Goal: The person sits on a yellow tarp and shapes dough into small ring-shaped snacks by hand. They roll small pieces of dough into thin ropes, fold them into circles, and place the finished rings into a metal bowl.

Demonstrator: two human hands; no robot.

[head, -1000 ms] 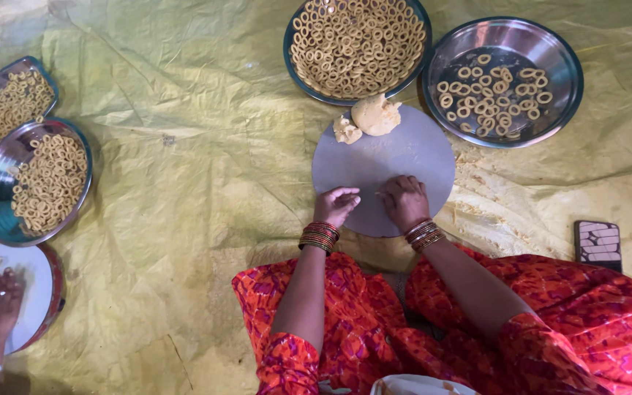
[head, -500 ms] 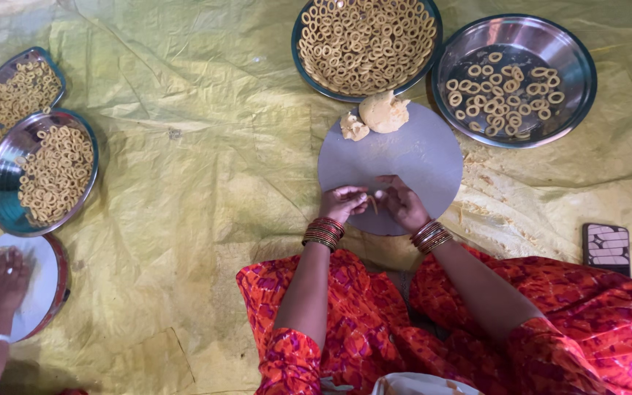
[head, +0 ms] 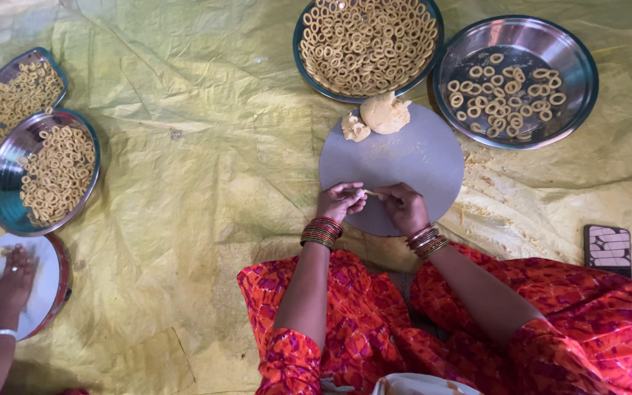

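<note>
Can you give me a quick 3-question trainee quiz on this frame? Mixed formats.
1. True or false: both hands, left hand and right hand, pinch one thin dough strip between them over the round grey board.
2. Multiple choice: where do the dough lumps sit? A) in the steel plate B) on the far edge of the board C) on the yellow sheet
3. Fill in: the fuller plate of dough rings lies to the ____ of the half-filled steel plate in the picture.

Key: 1 true; 2 B; 3 left
</note>
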